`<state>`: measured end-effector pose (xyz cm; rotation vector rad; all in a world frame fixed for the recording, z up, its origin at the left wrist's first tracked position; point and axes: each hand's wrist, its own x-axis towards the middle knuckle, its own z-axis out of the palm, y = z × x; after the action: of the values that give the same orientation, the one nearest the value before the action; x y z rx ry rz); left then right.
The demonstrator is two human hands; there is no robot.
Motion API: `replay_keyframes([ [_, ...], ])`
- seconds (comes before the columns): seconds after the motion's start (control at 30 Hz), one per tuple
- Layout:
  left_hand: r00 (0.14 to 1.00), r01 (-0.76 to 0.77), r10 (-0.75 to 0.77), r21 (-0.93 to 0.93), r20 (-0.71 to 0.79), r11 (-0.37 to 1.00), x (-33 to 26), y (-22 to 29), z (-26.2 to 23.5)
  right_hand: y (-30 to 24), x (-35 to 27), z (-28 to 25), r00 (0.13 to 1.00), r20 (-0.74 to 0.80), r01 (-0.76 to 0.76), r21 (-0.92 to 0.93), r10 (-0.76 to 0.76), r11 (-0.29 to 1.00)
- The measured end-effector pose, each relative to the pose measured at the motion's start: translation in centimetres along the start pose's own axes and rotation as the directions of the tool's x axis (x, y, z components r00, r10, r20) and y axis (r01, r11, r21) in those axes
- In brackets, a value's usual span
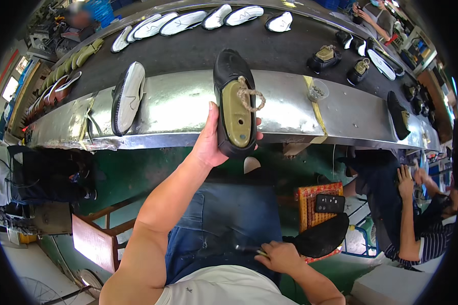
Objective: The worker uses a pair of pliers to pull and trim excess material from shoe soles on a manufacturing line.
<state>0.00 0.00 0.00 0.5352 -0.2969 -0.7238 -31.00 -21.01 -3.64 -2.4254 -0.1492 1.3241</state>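
Observation:
My left hand is closed round the heel end of a black shoe upper, holding it up in front of the bench edge. Inside the upper sits an olive-green shoe last with a round hole and a loop of beige rope at its top. Low over my lap, my right hand is closed on a slim tool; its dark, shiny front end points left, and its kind is not clear. On the metal bench edge to the left lies a black shoe with a white sole side.
A dark belt runs behind the metal ledge, bearing several white-soled shoes. On the ledge stand a small clear cup and a black shoe. A phone rests on a stool at right, beside a seated co-worker.

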Motion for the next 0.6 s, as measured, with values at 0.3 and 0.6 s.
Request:
replay_keyframes([
  [0.3, 0.991, -0.046, 0.03, 0.121, 0.128, 0.992, -8.7, -6.4, 2.1, -1.1, 8.0, -4.1, 0.534, -0.834, 0.836, 0.496, -0.139, 0.234],
  [0.6, 0.885, 0.194, 0.245, 0.793, -0.395, 0.577, -21.3, -18.4, -0.5, -6.5, 9.6, 2.2, 0.977, -0.215, 0.189, 0.867, -0.003, -0.461],
])
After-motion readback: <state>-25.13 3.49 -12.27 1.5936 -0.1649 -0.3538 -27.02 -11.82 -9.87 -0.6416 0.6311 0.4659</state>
